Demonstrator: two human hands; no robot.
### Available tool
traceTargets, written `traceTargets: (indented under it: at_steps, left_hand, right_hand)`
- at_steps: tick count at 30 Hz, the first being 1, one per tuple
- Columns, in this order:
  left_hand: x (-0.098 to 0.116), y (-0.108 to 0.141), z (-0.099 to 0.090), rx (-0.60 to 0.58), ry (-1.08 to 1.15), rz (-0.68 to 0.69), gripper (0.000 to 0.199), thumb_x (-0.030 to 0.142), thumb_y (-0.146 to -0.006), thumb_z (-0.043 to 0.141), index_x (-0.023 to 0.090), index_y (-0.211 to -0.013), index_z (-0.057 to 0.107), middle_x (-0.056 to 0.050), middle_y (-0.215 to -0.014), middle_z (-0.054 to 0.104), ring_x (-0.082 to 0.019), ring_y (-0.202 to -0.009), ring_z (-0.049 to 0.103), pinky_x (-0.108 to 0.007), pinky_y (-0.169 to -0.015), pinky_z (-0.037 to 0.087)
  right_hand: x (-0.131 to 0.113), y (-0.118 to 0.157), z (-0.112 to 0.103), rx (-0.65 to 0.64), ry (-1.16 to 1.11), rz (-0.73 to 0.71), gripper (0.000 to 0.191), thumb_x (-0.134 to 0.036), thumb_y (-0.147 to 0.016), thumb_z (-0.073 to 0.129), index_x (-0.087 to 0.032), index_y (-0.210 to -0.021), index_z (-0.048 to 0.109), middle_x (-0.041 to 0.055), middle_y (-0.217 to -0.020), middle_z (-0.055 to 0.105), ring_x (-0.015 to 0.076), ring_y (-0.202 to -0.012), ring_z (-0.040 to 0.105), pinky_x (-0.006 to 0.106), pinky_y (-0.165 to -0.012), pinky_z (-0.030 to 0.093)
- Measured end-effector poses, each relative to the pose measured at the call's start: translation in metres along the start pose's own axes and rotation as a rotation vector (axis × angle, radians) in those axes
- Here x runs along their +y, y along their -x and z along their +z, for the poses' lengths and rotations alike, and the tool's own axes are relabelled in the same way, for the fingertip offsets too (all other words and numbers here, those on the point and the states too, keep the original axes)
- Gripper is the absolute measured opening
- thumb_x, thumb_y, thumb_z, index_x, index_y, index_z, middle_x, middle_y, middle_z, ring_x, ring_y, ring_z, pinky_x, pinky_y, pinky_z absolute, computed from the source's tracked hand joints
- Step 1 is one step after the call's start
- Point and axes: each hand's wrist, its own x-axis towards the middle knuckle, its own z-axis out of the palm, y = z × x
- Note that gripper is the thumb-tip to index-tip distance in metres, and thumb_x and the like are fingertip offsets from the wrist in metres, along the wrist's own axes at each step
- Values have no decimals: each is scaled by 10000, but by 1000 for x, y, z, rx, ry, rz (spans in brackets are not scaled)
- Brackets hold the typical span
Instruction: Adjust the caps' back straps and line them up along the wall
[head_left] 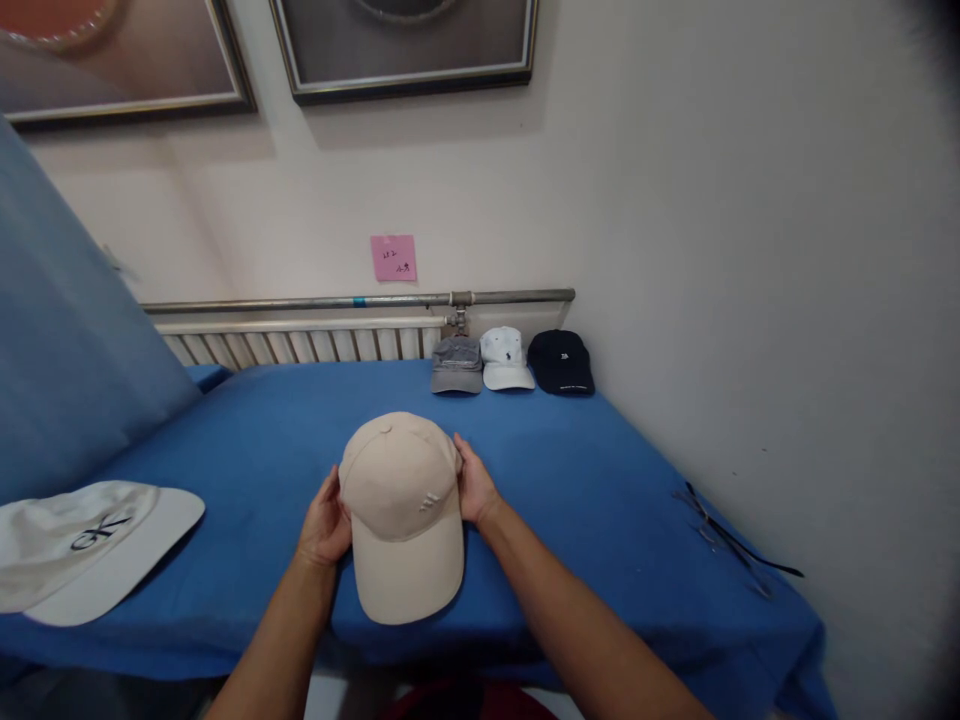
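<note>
A beige cap (401,500) with a small raised mark is held between both hands near the front of the blue-covered table (570,490), its brim toward me. My left hand (327,522) grips the cap's left side, and my right hand (474,482) grips its right side; some fingers are hidden behind the cap. At the far edge sit a grey cap (457,365), a white cap (507,360) and a black cap (561,362) in a row. A white cap with dark letters (105,550) lies at the left.
Eyeglasses (727,540) rest near the table's right edge, beside the wall. A blue curtain (75,330) hangs at the left. Behind the table are a radiator (315,343) and a metal pipe (285,304). A pink note (394,258) is on the wall.
</note>
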Motion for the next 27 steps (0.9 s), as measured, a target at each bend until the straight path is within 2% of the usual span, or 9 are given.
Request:
traceTargets:
  at_steps: [3, 7, 12, 17, 22, 27]
  left_hand:
    - [-1, 0, 0, 25, -20, -27, 383, 268, -975, 380, 136, -892, 730, -80, -731, 755, -230, -885, 723, -355, -909, 542]
    - [-2, 0, -1, 49, -37, -47, 326, 268, -958, 423, 145, -906, 720, -80, -725, 751, -247, -935, 711, -362, -916, 537]
    - [-2, -3, -2, 57, -47, -27, 282, 243, -943, 451, 146, -914, 714, -76, -719, 752, -244, -900, 719, -364, -897, 546]
    - [-1, -3, -1, 62, -67, 5, 354, 210, -962, 388, 148, -811, 701, -56, -688, 745, -201, -757, 734, -330, -854, 568]
    - [-4, -2, 1, 58, -107, 12, 346, 215, -964, 387, 147, -845, 704, -59, -704, 744, -214, -826, 730, -332, -850, 572]
    - [-6, -3, 1, 48, -160, 11, 341, 219, -977, 375, 143, -863, 687, -63, -709, 737, -208, -828, 727, -310, -837, 570]
  right_hand:
    - [1, -1, 0, 23, 7, 19, 471, -550, -904, 404, -198, -1049, 682, 51, -834, 754, 249, -873, 695, 444, -896, 485]
    - [1, -3, -1, 48, 13, 20, 453, -541, -898, 425, -194, -1026, 687, 51, -817, 755, 247, -862, 695, 439, -889, 489]
    - [3, -5, -3, 61, 14, -27, 448, -543, -888, 432, -201, -1012, 693, 46, -821, 757, 243, -872, 694, 431, -888, 491]
    - [3, -9, -7, 74, 20, -78, 419, -525, -874, 454, -214, -1010, 699, 43, -845, 759, 246, -900, 690, 426, -897, 489]
    - [4, -14, -12, 105, 30, -105, 388, -506, -857, 501, -200, -978, 705, 49, -853, 759, 240, -919, 687, 408, -898, 490]
    - [4, -19, -17, 154, 18, -191, 336, -469, -873, 486, -221, -904, 710, 21, -817, 763, 223, -930, 686, 378, -900, 492]
